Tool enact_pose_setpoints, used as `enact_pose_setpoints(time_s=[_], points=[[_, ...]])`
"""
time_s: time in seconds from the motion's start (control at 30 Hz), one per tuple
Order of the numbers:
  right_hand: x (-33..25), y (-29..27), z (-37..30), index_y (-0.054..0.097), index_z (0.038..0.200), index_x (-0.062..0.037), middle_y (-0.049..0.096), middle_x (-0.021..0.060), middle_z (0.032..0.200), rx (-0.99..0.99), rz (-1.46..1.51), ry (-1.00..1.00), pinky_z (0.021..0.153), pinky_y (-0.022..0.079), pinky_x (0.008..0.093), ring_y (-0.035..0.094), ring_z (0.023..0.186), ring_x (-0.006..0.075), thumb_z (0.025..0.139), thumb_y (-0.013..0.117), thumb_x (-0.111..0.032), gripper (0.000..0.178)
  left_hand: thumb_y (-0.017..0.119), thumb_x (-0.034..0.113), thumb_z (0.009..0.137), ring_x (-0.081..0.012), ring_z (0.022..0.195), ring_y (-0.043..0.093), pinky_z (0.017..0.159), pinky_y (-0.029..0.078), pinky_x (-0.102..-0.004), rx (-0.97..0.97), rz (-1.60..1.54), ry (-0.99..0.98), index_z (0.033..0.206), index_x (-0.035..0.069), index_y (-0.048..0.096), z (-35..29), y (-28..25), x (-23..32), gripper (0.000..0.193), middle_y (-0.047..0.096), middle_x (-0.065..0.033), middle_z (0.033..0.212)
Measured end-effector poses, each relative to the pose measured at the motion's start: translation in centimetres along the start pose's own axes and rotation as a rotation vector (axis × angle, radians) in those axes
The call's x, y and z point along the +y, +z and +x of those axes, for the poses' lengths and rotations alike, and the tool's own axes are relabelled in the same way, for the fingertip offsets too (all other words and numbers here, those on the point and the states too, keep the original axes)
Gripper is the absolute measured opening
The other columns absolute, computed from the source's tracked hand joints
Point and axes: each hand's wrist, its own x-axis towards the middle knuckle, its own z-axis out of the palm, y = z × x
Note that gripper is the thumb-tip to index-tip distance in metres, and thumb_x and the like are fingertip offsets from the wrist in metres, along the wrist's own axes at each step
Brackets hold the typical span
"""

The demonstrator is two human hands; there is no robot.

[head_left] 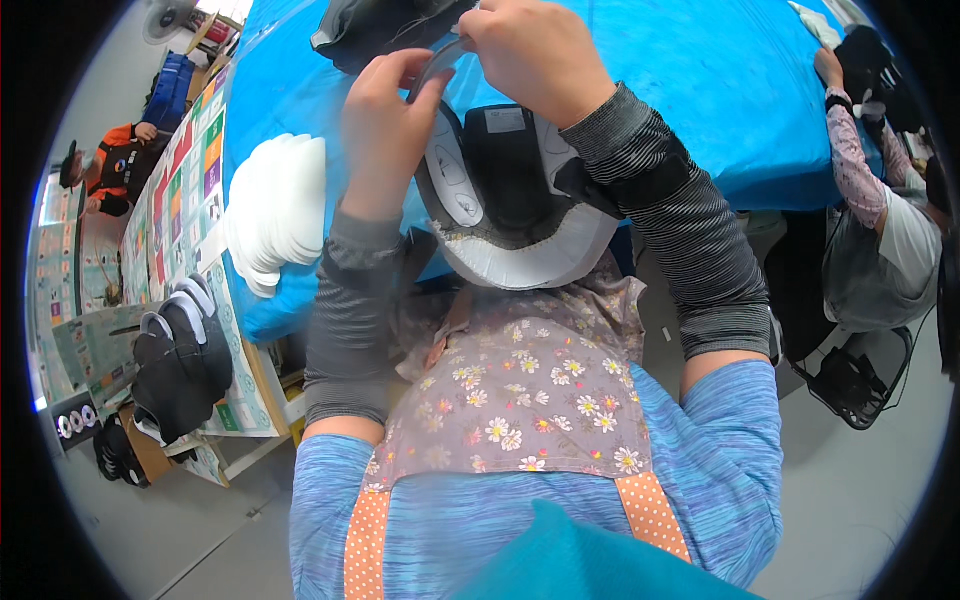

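My left hand pinches one end of a thin, curved grey strip between thumb and fingers. My right hand is closed at the strip's upper end, its fingertips close together there. Below both hands, at the table's near edge, lies a black padded piece with white oval pads on its sides and a gathered white curved rim facing me. My right forearm partly covers its right side. Beyond my hands sits a dark, soft black item, cut off by the upper edge.
A stack of white flat cut pieces lies left on the blue table cover. Black items with white crescents hang from the side bench at left. One person works at right, another stands far left.
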Motion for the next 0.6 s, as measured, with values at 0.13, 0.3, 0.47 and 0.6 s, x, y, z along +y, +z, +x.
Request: enact_pose_setpoints(time_s=[0.13,0.3,0.47,0.6], points=[[-0.2,-0.2,-0.1,0.063,0.078,-0.0014,0.064,0.018,0.082,-0.02,-0.003,0.001,0.074,0.054,0.0454,0.067,0.083,0.0376,0.079,0.059,-0.003,0.004,0.076,0.011,0.089,-0.0195,0.07,0.066,0.062,0.051,-0.029,-0.033,0.027,-0.073,0.097,0.001,0.072,-0.7,0.0,-0.6,0.014,0.067,-0.0093,0.084],[-0.6,-1.0,-0.3,0.063,0.079,-0.0019,0.065,0.0183,0.083,0.026,0.089,0.065,0.071,0.054,0.0469,0.066,0.081,0.0382,0.083,0.061,-0.006,0.006,0.074,0.007,0.089,-0.019,0.069,0.066,0.062,0.051,-0.0287,-0.02,-0.013,-0.035,0.097,-0.001,0.071,-1.1,-0.3,0.0,0.011,0.067,-0.0098,0.084],[-0.1,-0.5,-0.2,0.062,0.08,-0.0027,0.065,0.0196,0.084,-0.012,0.111,0.174,0.072,0.053,0.0483,0.066,0.084,0.0394,0.084,0.061,-0.008,0.007,0.072,0.008,0.088,-0.0269,0.073,0.065,0.065,0.05,-0.0358,-0.052,0.008,-0.207,0.094,0.001,0.071,-1.5,-0.5,0.8,0.01,0.066,-0.0121,0.086],[0.2,-0.7,-0.3,0.068,0.092,-0.0017,0.069,0.0153,0.089,-0.036,0.058,0.165,0.072,0.055,0.0412,0.069,0.082,0.0311,0.087,0.062,-0.008,0.01,0.07,0.008,0.087,-0.0276,0.075,0.066,0.065,0.051,-0.037,-0.081,-0.016,-0.191,0.095,0.0,0.07,-1.3,-0.6,0.7,0.011,0.065,-0.0129,0.086]])
